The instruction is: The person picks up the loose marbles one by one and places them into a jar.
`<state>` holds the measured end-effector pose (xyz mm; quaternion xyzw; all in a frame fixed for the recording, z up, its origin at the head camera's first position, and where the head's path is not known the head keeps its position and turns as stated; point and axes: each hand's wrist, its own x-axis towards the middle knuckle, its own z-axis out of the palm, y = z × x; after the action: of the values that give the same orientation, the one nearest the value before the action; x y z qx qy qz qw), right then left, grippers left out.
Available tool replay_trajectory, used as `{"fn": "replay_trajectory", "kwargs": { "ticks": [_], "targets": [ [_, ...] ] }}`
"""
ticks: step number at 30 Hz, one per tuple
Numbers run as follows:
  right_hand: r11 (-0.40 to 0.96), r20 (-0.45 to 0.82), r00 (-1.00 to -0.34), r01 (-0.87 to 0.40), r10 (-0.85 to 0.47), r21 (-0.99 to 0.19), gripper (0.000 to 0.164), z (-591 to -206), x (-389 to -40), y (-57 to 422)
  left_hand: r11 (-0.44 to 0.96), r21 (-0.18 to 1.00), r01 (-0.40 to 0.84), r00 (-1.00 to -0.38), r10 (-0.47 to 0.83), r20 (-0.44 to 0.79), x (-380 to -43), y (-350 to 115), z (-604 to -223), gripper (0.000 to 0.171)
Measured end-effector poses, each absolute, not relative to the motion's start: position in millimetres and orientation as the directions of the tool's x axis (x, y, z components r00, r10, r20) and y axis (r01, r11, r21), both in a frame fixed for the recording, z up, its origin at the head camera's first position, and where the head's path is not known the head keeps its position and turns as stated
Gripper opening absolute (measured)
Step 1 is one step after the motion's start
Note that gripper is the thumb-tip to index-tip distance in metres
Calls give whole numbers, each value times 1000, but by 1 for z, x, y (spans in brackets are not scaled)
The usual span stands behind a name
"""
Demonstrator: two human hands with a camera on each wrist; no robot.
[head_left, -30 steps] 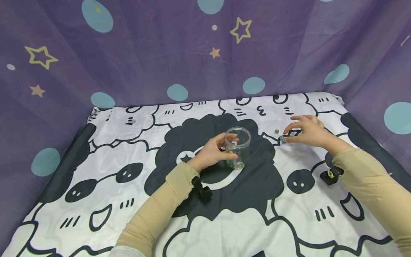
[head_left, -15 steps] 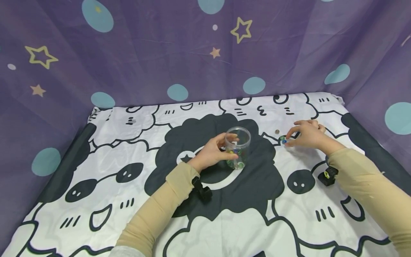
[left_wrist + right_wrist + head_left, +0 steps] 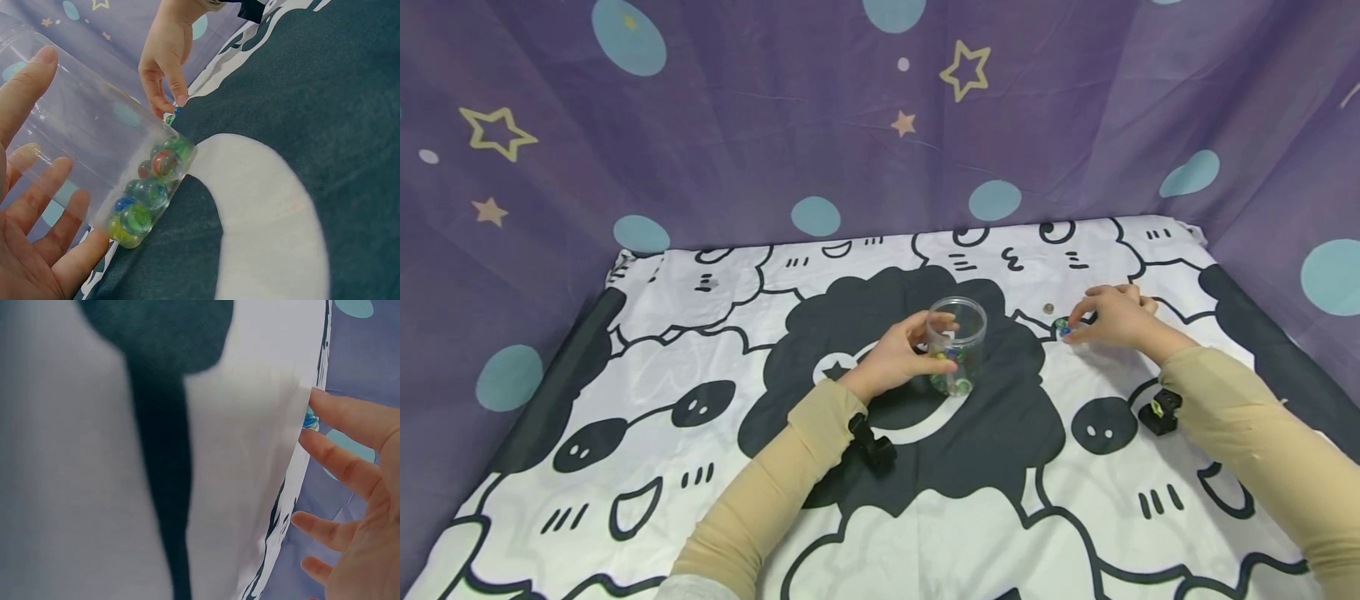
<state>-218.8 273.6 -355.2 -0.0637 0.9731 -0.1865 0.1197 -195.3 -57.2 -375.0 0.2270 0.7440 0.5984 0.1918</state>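
Observation:
My left hand [image 3: 891, 357] holds a clear plastic jar [image 3: 968, 331], thumb on the near side and fingers round the far side. The jar is lidless and stands upright on the cloth. Glass marbles [image 3: 144, 194] in green, blue, yellow and red-orange lie at its bottom. To the right, my right hand [image 3: 1116, 318] is low over the cloth, thumb and forefinger at either side of a blue marble [image 3: 1065, 332]. A greenish marble [image 3: 1060, 322] lies against it. Its other fingers are spread in the right wrist view. A small brownish marble [image 3: 1048, 308] lies just beyond.
A black-and-white cartoon-sheep cloth [image 3: 970, 542] covers the table. Purple curtains [image 3: 737, 125] with stars and blue dots hang behind it and at both sides. Each wrist wears a black camera mount [image 3: 872, 446].
My right hand has come down slightly, and its thumb and forefinger have closed in on the blue marble. The left hand and the jar stay in place.

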Motion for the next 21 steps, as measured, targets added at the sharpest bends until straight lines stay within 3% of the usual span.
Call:
{"fn": "replay_trajectory", "kwargs": {
  "ticks": [21],
  "targets": [
    [912, -206, -959, -100, -196, -398, 24, -357, -218, 272, 200, 973, 112, -824, 567, -22, -196, -57, -375, 62]
  ]
}}
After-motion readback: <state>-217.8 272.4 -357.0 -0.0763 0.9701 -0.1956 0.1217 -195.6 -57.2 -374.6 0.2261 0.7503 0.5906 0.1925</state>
